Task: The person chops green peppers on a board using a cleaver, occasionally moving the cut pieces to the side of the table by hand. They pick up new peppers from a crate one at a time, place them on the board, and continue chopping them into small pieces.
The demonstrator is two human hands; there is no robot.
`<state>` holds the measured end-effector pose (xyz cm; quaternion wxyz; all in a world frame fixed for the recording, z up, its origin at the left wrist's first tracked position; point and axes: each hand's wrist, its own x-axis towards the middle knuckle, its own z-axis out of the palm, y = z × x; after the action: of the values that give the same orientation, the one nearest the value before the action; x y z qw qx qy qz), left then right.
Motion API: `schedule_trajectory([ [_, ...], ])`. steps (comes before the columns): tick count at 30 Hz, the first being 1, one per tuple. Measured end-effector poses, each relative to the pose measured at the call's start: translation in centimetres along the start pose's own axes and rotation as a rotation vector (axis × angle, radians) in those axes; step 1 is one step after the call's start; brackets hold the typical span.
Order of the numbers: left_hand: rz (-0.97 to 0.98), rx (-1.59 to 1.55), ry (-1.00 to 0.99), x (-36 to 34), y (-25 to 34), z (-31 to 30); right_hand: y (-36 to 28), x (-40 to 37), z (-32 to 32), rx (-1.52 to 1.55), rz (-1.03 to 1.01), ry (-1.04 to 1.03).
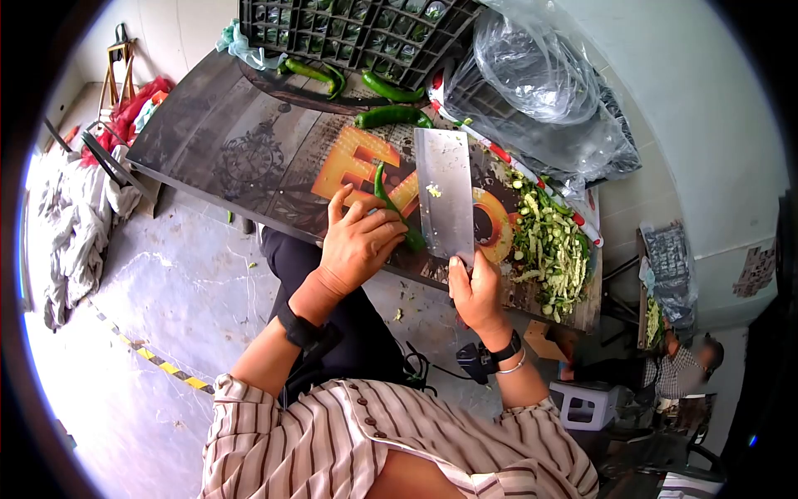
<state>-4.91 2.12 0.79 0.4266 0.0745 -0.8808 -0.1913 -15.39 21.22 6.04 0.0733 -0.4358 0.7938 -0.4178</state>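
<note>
My left hand (359, 235) is closed over a long green chili pepper (382, 190), pressing it to the dark printed table (274, 158). The pepper's thin end sticks out above my fingers and its thick end shows beside the blade. In my right hand (478, 291) is the handle of a wide cleaver (443, 187), its blade pointing away from me, with bits of pepper stuck to it. Cut pepper pieces (550, 249) lie heaped to the right of the cleaver. Two whole peppers (391, 116) rest beyond the blade tip.
A black plastic crate (357, 37) stands at the table's far edge, with more peppers (312, 73) in front of it. Clear plastic bags (540, 75) cover the back right corner. A red-and-white strip (507, 158) runs along that side. Another person (665, 370) sits at lower right.
</note>
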Motion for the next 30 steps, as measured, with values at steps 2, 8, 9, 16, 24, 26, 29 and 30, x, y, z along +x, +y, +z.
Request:
schedule_trajectory([
  [2, 0.005, -0.006, -0.005, 0.0, 0.0, -0.1, -0.1, 0.1, 0.1, -0.003, -0.006, -0.006],
  [8, 0.003, -0.019, -0.010, -0.2, -0.2, 0.0, 0.2, -0.2, 0.0, -0.009, -0.005, -0.036],
  [9, -0.004, -0.016, -0.008, -0.3, -0.3, -0.1, 0.2, -0.3, 0.0, 0.010, 0.005, -0.044],
  [16, 0.026, 0.008, -0.012, -0.4, -0.5, 0.0, 0.0, 0.1, -0.4, -0.044, -0.028, -0.097],
  [24, 0.025, 0.021, -0.020, -0.3, -0.4, -0.2, 0.0, 1.0, -0.8, -0.158, -0.161, -0.145],
  [26, 0.027, 0.022, -0.019, -0.3, -0.3, -0.2, -0.1, 1.2, -0.5, -0.147, -0.179, -0.157],
  [29, 0.031, 0.025, -0.025, -0.4, -0.4, -0.2, 0.3, 1.3, -0.2, -0.156, -0.218, -0.157],
  [30, 0.026, 0.029, -0.021, -0.4, -0.5, -0.3, 0.4, 1.3, -0.2, -0.176, -0.235, -0.146],
])
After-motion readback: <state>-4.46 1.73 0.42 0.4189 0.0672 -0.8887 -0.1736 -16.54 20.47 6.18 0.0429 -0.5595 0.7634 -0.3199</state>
